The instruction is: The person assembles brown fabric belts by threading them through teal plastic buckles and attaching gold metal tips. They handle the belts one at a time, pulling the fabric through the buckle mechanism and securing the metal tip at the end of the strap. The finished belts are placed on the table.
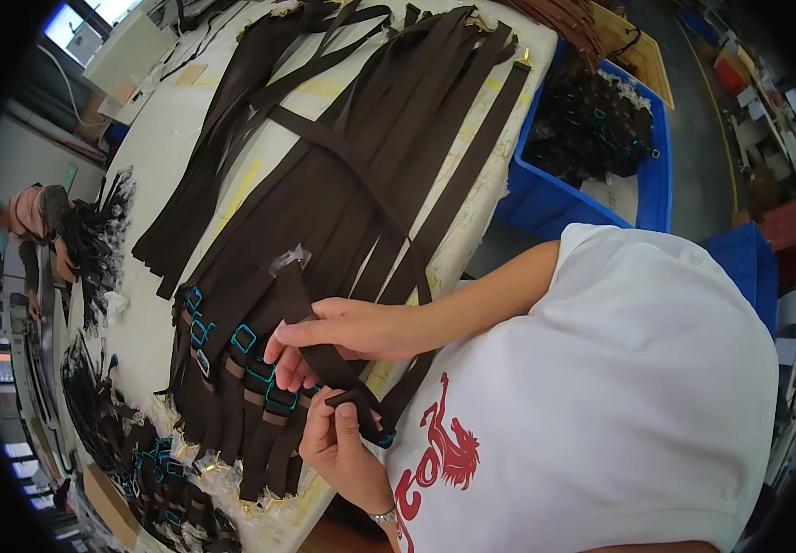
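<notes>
Dark brown strap (310, 327) held in both hands at the near edge of the white surface (163, 138).

One strap is in hand: the right hand (347, 330) pinches it from above, fingers closed over the band, while the left hand (338, 447) grips its lower end near a teal buckle (381, 439), thumb pressed on top. Beside them lie too many straps (389, 138) to count, fanned across the surface, several with teal buckles (244, 338). One blue bin (591, 184) stands past the far edge.
</notes>
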{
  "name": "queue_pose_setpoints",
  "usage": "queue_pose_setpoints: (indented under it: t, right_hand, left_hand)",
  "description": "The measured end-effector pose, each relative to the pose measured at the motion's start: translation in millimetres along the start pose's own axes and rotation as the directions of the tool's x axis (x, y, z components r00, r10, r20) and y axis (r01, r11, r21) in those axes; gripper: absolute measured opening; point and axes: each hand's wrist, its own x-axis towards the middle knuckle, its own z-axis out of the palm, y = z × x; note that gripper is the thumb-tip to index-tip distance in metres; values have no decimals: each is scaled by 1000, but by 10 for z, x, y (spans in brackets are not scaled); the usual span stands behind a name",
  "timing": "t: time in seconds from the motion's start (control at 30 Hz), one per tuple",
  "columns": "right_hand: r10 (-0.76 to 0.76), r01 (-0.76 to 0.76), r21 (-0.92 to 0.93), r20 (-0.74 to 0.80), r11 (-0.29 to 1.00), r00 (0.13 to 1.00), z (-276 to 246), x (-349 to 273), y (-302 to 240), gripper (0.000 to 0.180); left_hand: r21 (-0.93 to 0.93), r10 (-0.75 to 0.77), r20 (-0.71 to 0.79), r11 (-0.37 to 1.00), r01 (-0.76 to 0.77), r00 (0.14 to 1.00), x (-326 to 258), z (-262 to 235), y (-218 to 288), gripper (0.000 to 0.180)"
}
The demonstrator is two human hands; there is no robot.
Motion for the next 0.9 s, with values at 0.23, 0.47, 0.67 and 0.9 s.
queue_pose_setpoints:
  t: [0.23, 0.47, 0.67, 0.9]
  right_hand:
    - [-210, 209, 39, 23, 977, 978, -25, 104, -11, 29]
    - [-24, 79, -359, 155, 930, 988, 94, 8, 189, 28]
    - [83, 13, -292, 314, 956, 946, -76, 74, 267, 28]
    - [78, 4, -314, 249, 950, 965, -195, -23, 110, 26]
  left_hand:
    - [-43, 222, -293, 969, -244, 930, -33, -194, -41, 21]
    - [-235, 105, -46, 965, -113, 993, 61, -98, -29, 42]
    - [-265, -25, 35, 964, 33, 999, 100, -259, -140, 46]
    - [-110, -8, 178, 994, 28, 984, 67, -127, 7, 23]
